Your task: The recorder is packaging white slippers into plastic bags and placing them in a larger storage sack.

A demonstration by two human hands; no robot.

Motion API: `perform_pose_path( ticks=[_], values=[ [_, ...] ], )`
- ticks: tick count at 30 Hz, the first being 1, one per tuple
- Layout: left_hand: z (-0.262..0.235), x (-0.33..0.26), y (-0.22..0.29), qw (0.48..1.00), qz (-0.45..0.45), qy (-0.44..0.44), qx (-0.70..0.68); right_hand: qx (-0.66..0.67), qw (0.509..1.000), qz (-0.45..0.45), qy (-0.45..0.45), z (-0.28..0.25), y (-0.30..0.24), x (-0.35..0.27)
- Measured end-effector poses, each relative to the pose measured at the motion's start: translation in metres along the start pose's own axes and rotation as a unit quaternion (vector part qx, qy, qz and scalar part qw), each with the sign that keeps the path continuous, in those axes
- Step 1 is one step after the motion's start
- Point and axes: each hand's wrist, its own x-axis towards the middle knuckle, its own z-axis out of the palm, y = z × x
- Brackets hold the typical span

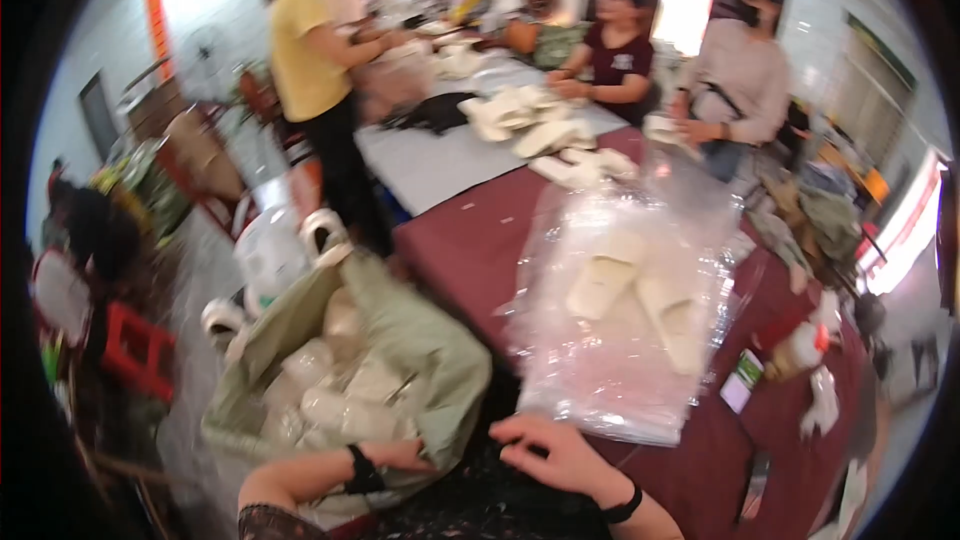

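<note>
Maroon cloth covers the big table (470,240) that runs away from the wearer, and beyond it lies a pale grey tabletop (440,165) with heaps of cream-coloured flat pieces (520,120). Next in size, the olive-green sack (400,340) sits just left of the table's near corner, mouth gaping, and it is stuffed with pale bagged bundles (330,380). On the maroon cloth stands a clear plastic bag (620,320), crinkled and glossy, with a couple of cream pieces showing through its film. Three people work at the far side; one in a yellow shirt (305,50) stands at the left edge of the grey top.

Down at the bottom edge now: the left hand (395,455), black band at the wrist, lies against the lower rim of the sack, fingers flat on the fabric; blur hides whether they pinch it. The right hand (550,450) hovers just below the bag's bottom edge, fingers loosely curled and half open, fingertips very near the film, and contact is too blurred to call.

Smallest: a little green-and-white card (742,380) lies on the cloth right of the bag, beside a small red and white item (800,345).
</note>
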Motion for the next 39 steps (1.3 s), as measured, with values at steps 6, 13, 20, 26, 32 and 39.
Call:
perform_pose_path(
  ticks=[6, 13, 20, 26, 32, 39],
  values=[
    [-0.108, -0.044, 0.089, 0.953, -0.037, -0.052, 0.297, -0.233, 0.936, -0.005, 0.262, -0.070, -0.010, -0.085],
    [-0.156, -0.026, 0.253, 0.913, 0.302, 0.212, 0.174, -0.320, 0.813, 0.027, 0.486, -0.123, 0.030, -0.150],
    [-0.157, 0.125, 0.286, 0.850, 0.263, 0.282, 0.360, -0.284, 0.830, 0.147, 0.457, -0.140, 0.027, -0.195],
    [-0.191, 0.194, 0.343, 0.928, 0.155, 0.152, 0.302, -0.146, 0.869, 0.283, 0.379, -0.180, 0.040, -0.191],
    [-0.201, 0.215, 0.330, 0.926, 0.162, 0.146, 0.308, -0.150, 0.886, 0.238, 0.369, -0.203, 0.040, -0.136],
    [-0.186, 0.226, 0.306, 0.915, 0.198, 0.174, 0.306, -0.233, 0.828, 0.239, 0.451, -0.222, 0.061, -0.062]
  ],
)
